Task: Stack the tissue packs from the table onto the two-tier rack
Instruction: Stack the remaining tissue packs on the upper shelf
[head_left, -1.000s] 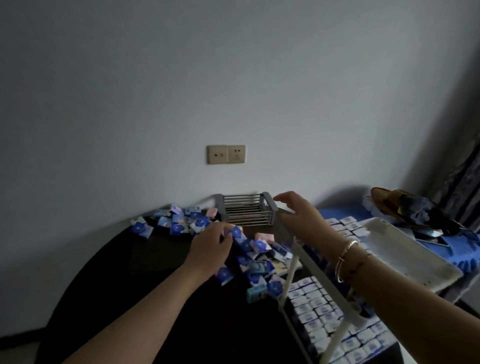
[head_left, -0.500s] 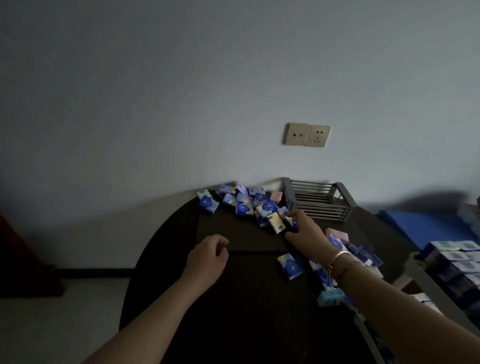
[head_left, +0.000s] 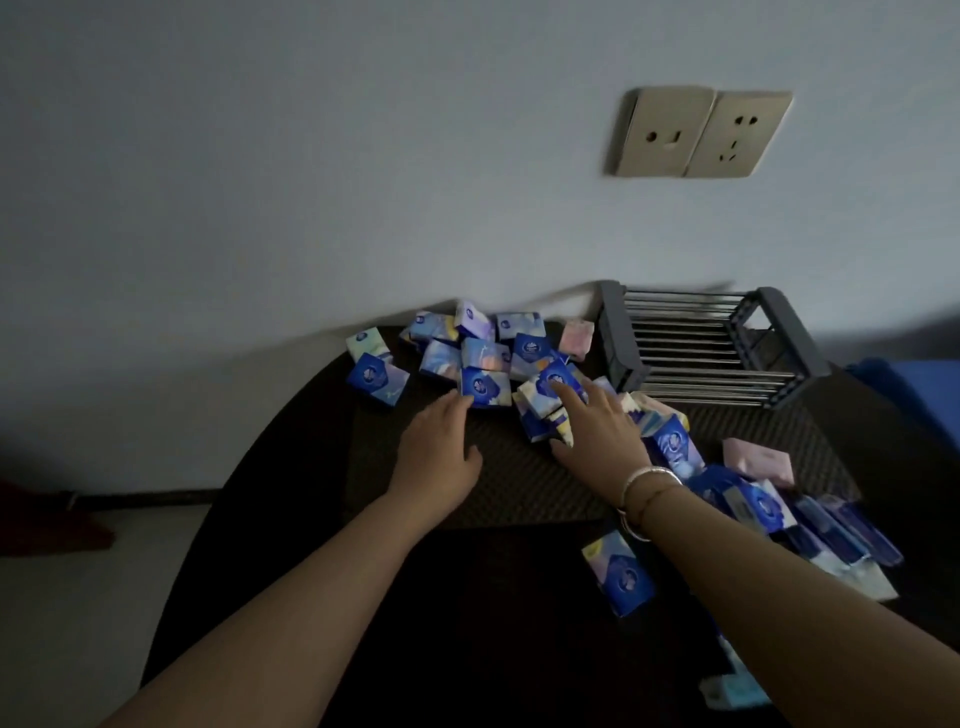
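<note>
Both hands reach into the loose heap of small blue-and-white plastic-wrapped tissue packs at the far edge of the dark round table. The left hand lies flat with its fingertips touching one pack; the right hand is spread over several, gripping none. A sweeping grab could likely knock slippery packs off the rim.

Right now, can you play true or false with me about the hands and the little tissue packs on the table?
1. Both hands reach into the heap of tissue packs at the far edge of the table. True.
2. The right hand wears a bracelet at its wrist. True.
3. The left hand holds a pack high in the air. False: it lies low, its fingers touching a blue pack on the table.
4. The wire basket is full of packs. False: no packs show in it.
5. A pink pack lies beside the basket. True.
</note>
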